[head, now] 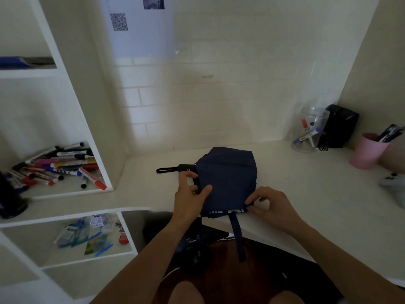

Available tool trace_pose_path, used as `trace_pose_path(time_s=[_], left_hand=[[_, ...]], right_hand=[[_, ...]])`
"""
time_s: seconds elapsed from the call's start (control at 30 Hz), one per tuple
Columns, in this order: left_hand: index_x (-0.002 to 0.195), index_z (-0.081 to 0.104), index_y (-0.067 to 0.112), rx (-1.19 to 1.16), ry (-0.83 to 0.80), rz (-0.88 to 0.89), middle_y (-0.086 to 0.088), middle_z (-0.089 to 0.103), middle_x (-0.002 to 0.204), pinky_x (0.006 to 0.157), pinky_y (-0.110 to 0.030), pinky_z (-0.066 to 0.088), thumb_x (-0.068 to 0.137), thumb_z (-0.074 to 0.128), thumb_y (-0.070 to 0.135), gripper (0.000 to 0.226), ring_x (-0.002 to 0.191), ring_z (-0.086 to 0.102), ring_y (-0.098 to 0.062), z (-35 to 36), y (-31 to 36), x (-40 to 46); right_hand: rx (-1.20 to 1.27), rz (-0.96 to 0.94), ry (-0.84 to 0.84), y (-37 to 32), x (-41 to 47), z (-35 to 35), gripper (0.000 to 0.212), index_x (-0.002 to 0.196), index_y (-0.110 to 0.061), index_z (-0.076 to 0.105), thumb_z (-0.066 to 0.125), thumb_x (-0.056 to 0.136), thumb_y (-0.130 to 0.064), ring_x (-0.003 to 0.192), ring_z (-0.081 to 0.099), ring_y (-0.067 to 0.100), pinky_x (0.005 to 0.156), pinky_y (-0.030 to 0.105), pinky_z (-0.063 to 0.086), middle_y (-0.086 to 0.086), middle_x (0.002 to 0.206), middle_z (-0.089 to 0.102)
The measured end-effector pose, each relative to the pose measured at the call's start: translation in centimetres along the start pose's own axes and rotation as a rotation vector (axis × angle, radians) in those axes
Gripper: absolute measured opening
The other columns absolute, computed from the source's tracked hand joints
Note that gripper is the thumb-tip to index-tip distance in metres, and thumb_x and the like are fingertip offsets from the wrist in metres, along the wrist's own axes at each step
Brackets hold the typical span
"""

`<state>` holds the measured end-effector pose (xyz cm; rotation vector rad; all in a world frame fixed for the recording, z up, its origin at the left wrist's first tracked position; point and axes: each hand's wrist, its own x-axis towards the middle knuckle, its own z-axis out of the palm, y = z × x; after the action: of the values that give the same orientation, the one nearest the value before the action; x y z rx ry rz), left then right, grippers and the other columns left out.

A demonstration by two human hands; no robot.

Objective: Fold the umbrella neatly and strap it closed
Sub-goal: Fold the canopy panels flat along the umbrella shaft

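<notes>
Head view: at lower centre, on the desk point(285, 172), my left hand point(188, 200) and right hand point(271, 207) pinch the navy umbrella point(230, 176)'s limp, slippery canopy folds; its strap point(237, 235) dangles, probably the best next grab.

A navy umbrella point(228, 178) lies collapsed on the white desk point(306, 185), its canopy loose and flattened. Its black handle point(186, 168) points left, with a wrist loop point(166, 170) beyond it. The left hand point(188, 198) pinches the umbrella's left edge near the handle; the right hand point(271, 207) pinches its near right corner. The closing strap point(237, 235) hangs from the umbrella's near edge over the desk front. Right of the umbrella stand a clear jar point(311, 130) and a pink cup point(368, 150); left of it, markers point(61, 165) fill a shelf.
</notes>
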<state>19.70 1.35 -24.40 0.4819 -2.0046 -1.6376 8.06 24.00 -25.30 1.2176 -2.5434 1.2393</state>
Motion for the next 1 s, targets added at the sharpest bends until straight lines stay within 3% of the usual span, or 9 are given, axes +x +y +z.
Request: trace_pose_path(time_s=[0.13,0.27,0.43,0.57,0.67,0.73,0.8,0.93,1.0], left_hand=[[0.117,0.065,0.026,-0.052,-0.075,-0.016,-0.006,0.066,0.124,0.08,-0.035,0.063,0.086,0.077,0.008,0.038,0.102,0.07,-0.016,-0.5,-1.0,0.1],[0.133,0.06,0.025,0.165,-0.108,-0.002,-0.004,0.058,0.136,0.088,-0.039,0.061,0.084,0.08,0.014,0.054,0.105,0.069,-0.025,-1.3,-1.6,0.2],[0.14,0.055,0.02,0.431,-0.157,0.069,-0.002,0.065,0.127,0.068,-0.01,0.051,0.08,0.083,0.019,0.067,0.066,0.064,-0.001,-1.4,-1.8,0.2],[0.142,0.053,0.018,0.567,-0.179,0.116,-0.01,0.069,0.121,0.092,-0.034,0.054,0.08,0.082,0.025,0.069,0.1,0.068,-0.027,-1.3,-1.9,0.4],[0.142,0.052,0.018,0.601,-0.19,0.125,-0.012,0.07,0.118,0.094,-0.034,0.053,0.081,0.081,0.026,0.069,0.103,0.067,-0.028,-1.2,-1.7,0.6],[0.142,0.053,0.018,0.615,-0.184,0.13,-0.012,0.071,0.118,0.095,-0.036,0.053,0.08,0.082,0.026,0.069,0.103,0.068,-0.028,-1.2,-1.7,0.7],[0.142,0.053,0.017,0.625,-0.194,0.126,-0.011,0.069,0.124,0.096,-0.037,0.053,0.08,0.082,0.027,0.07,0.104,0.068,-0.028,-1.3,-1.7,0.8],[0.137,0.057,0.016,0.815,-0.171,0.161,-0.007,0.059,0.131,0.099,-0.034,0.047,0.082,0.077,0.042,0.065,0.115,0.058,-0.024,-1.8,-2.1,0.5],[0.124,0.065,0.014,0.948,-0.021,0.39,-0.009,0.055,0.122,0.091,-0.035,0.049,0.087,0.069,0.047,0.05,0.11,0.055,-0.025,-1.5,-1.9,0.4]], right_hand=[[-0.012,-0.029,0.072,-0.1,-0.1,-0.3,0.029,0.088,-0.029,0.07,0.079,0.075,-0.005,0.085,0.065,0.007,0.077,0.021,0.051,-0.012,0.09,0.071],[-0.17,-0.133,0.05,0.5,-0.8,0.0,0.038,0.105,-0.027,0.068,0.078,0.075,-0.006,0.084,0.06,0.007,0.077,0.023,0.05,-0.008,0.091,0.065],[-0.41,-0.26,-0.044,0.4,-0.8,0.0,0.028,0.098,-0.024,0.072,0.077,0.074,-0.01,0.082,0.058,0.012,0.068,0.028,0.053,-0.009,0.091,0.066],[-0.396,-0.199,-0.049,-1.1,-0.2,-0.8,0.019,0.091,-0.028,0.073,0.064,0.075,-0.026,0.086,0.051,0.009,0.07,0.023,0.046,-0.01,0.097,0.055],[-0.328,-0.225,0.062,-3.5,1.7,0.0,0.02,0.105,-0.026,0.07,0.056,0.091,-0.025,0.099,0.052,0.009,0.082,0.021,0.046,-0.009,0.111,0.055],[-0.448,-0.213,-0.037,-3.5,2.9,1.6,0.036,0.134,-0.027,0.057,0.043,0.101,-0.034,0.127,0.048,0.017,0.102,0.031,0.044,-0.003,0.14,0.051],[-0.61,-0.146,-0.252,-2.4,3.2,3.1,0.057,0.155,-0.03,0.027,0.023,0.101,-0.05,0.151,0.017,0.022,0.121,0.039,0.023,0.0,0.165,0.02],[-0.687,-0.122,-0.428,-0.7,2.6,3.8,0.082,0.158,-0.032,-0.001,-0.009,0.084,-0.068,0.152,-0.016,0.015,0.121,0.032,-0.006,-0.007,0.166,-0.014],[-0.689,-0.124,-0.444,-0.3,2.5,4.0,0.084,0.157,-0.031,-0.002,-0.013,0.081,-0.067,0.151,-0.017,0.015,0.119,0.031,-0.009,-0.007,0.165,-0.016]])
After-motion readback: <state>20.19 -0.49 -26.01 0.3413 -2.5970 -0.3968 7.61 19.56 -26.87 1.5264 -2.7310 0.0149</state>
